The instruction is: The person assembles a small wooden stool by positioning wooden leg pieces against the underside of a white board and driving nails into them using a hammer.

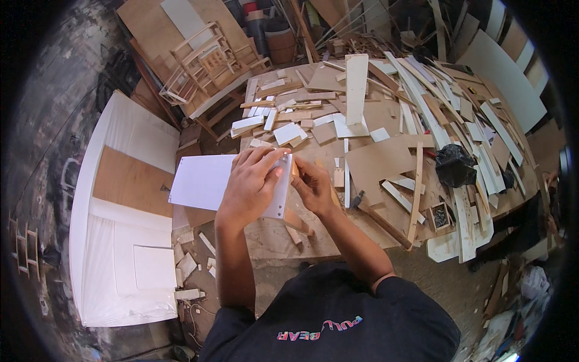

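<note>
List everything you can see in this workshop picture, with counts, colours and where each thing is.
flat white rectangular panel: one, white, at the workbench's left edge under both hands
cluttered wooden workbench: one, brown, centre and right
loose wood offcuts and strips: many, pale and brown, spread over the bench top
crumpled black plastic bag: one, black, right side of the bench
unfinished wooden chair frames: at least two, pale wood, upper left behind the bench
large white boards: several, white, on the floor at left
left hand: one, pressed on the panel's right end
right hand: one, at the panel's right edge
</note>
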The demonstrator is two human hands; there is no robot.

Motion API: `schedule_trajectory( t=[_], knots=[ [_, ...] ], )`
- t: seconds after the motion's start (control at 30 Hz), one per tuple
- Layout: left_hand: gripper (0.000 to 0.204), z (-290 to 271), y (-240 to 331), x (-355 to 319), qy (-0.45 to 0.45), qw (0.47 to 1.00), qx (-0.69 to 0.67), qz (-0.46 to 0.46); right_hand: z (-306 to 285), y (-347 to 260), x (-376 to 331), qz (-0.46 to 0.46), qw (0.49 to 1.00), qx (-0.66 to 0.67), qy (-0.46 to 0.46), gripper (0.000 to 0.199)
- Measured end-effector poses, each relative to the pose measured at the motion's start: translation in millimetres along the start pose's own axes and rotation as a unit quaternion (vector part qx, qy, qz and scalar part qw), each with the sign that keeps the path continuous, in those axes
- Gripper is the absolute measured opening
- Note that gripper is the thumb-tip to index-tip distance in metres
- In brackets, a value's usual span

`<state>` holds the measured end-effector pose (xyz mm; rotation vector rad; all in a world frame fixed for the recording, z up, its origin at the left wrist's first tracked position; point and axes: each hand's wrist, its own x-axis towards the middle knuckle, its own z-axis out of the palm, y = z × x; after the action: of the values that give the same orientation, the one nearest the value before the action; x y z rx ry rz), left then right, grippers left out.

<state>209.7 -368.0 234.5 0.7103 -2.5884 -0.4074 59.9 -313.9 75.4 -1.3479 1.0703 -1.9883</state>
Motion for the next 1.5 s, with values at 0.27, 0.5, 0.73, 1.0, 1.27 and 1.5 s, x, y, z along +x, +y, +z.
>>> schedule_trajectory(
  t=[0.27, 0.5, 0.73, 1.0, 1.27, 1.5],
  knots=[
    [0.037, 2.4, 1.3, 0.1, 0.023, 1.000, -0.012, -0.008, 2.3, 2.7, 0.1, 0.004, 1.000, -0.008, 0.021, 0.049],
    [0.036, 5.4, -1.6, 0.7, 0.036, 0.999, -0.029, -0.023, -35.5, 4.0, -14.6, -0.035, 0.990, -0.137, -0.018, 0.059],
    [0.036, 5.3, 1.6, -3.1, 0.030, 0.999, -0.005, -0.033, -172.8, 77.6, -153.6, 0.239, 0.813, -0.530, 0.037, 0.058],
    [0.033, 7.8, -4.5, -1.1, 0.016, 1.000, 0.014, -0.013, -190.8, 99.4, -215.6, 0.320, 0.692, -0.648, -0.001, 0.069],
    [0.034, 10.9, -9.8, -3.7, 0.019, 0.999, 0.023, -0.020, -103.1, 84.4, -90.1, 0.144, 0.912, -0.358, -0.136, 0.078],
    [0.033, 11.7, -7.9, 2.9, 0.015, 1.000, 0.025, -0.010, -97.9, 178.5, -123.2, 0.303, 0.804, -0.462, -0.221, 0.049]
  ],
)
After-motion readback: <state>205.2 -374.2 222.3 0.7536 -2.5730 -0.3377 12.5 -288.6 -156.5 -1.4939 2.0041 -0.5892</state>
